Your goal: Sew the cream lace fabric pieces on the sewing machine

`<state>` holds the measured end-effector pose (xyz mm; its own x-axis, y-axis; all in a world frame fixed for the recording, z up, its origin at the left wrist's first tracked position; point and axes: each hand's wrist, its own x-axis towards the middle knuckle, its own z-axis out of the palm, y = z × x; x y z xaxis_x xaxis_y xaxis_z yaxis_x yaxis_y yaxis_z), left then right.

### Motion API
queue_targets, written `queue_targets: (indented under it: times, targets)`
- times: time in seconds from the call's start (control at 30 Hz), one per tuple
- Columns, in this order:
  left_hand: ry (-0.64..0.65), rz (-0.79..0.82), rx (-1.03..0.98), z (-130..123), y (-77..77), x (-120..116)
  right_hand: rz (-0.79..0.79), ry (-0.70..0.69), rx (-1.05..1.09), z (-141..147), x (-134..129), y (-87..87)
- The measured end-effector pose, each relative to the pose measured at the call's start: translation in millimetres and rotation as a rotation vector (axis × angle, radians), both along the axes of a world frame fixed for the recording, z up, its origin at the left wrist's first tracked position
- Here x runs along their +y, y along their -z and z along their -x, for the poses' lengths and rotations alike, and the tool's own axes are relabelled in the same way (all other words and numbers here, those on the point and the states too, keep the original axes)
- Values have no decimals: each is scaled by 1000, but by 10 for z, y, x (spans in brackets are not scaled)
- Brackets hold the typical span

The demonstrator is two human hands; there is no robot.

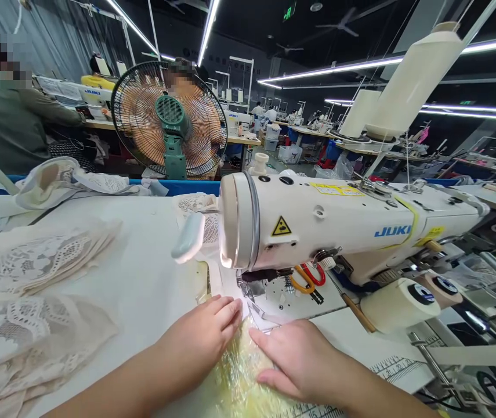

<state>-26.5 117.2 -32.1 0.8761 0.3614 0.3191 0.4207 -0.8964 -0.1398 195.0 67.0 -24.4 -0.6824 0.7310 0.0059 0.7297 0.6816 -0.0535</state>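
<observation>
A white sewing machine [282, 215] stands in front of me, its presser foot and needle area lit. My left hand [204, 331] rests left of the presser foot, fingers together and bent down on a white fabric strip [216, 280] that runs under the machine head. To the right of the foot lies my right hand [297, 357], index finger and thumb apart on the work surface, its other fingers hidden. Between both hands is a shiny, yellowish taped patch [243, 371]. Any fabric under the fingertips is hard to make out.
Stacked lace pieces [34, 261] lie at left. Red- and orange-handled scissors [311, 278] rest behind the needle area. Thread cones [399, 305] stand at right. Beyond the table are a large fan [169, 116] and a seated person [8, 122].
</observation>
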Motion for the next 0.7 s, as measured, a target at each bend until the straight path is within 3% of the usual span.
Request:
queue_targets:
  times: [0.2,0.43,0.7]
  targets:
    - [-18,39,61,9,-16,121,61,17,-36,-15,-21,-17]
    - [-53,0,-25,13,48,244,49,18,21,-28,-13,7]
    - [-91,-17,48,11,-170,288,151,47,-26,15,3,-91]
